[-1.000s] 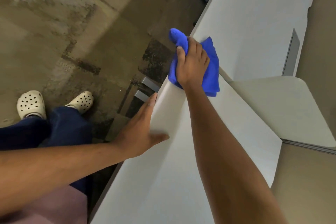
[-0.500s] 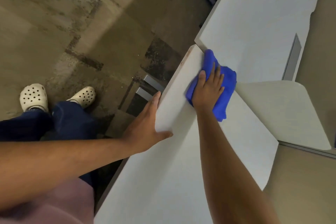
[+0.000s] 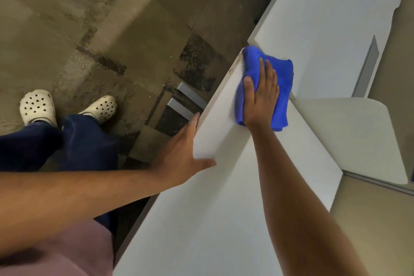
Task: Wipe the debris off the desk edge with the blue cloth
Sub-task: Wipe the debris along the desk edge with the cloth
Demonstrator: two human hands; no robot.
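White desk (image 3: 224, 208) edge: blue cloth (image 3: 284, 87) under flat R hand (image 3: 261, 98).

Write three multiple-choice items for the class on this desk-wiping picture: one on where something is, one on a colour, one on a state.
1. Where does the blue cloth lie?
A. On the floor by the shoes
B. On the desk near its far corner
C. Over the left forearm

2. What colour are the shoes?
A. Black
B. Red
C. Cream

3. How is the right hand set?
A. Pressed flat on the cloth
B. Raised clear of the desk
C. Closed round a bottle

Answers: 1 B, the cloth sits on the white top by the stained corner edge. 2 C, both perforated clogs are cream. 3 A, the palm and spread fingers lie on the cloth, while the left hand braces the desk edge.
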